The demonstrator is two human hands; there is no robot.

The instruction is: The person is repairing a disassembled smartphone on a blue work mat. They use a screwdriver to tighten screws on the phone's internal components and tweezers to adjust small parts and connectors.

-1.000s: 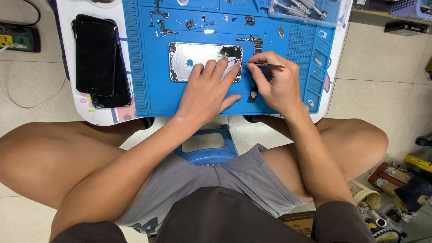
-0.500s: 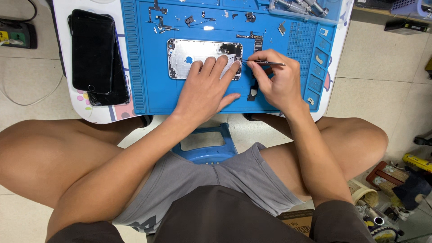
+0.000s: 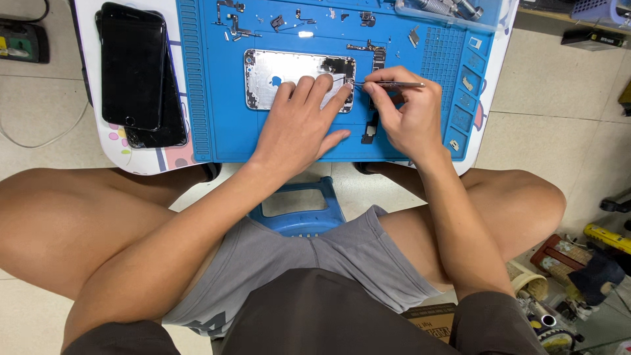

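Tweezers (image 3: 394, 85) are being pinched by the right hand (image 3: 407, 118), while the opened phone housing (image 3: 289, 79) is being pressed flat by the left hand's (image 3: 299, 125) outspread fingers.

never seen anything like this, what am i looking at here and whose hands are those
There is one view, from a camera worn on a person's head and looking down, so the hands, arms and knees are that person's own. They sit on a blue stool at a small white table covered by a blue work mat. On the mat lies an opened phone shell, silver inside, with small loose parts scattered above it. The left hand rests flat on the shell and holds it steady. The right hand pinches thin metal tweezers, whose tip points into the shell's upper right corner. To the left of the mat, two dark phones lie stacked. A clear tray of tools sits at the top edge.
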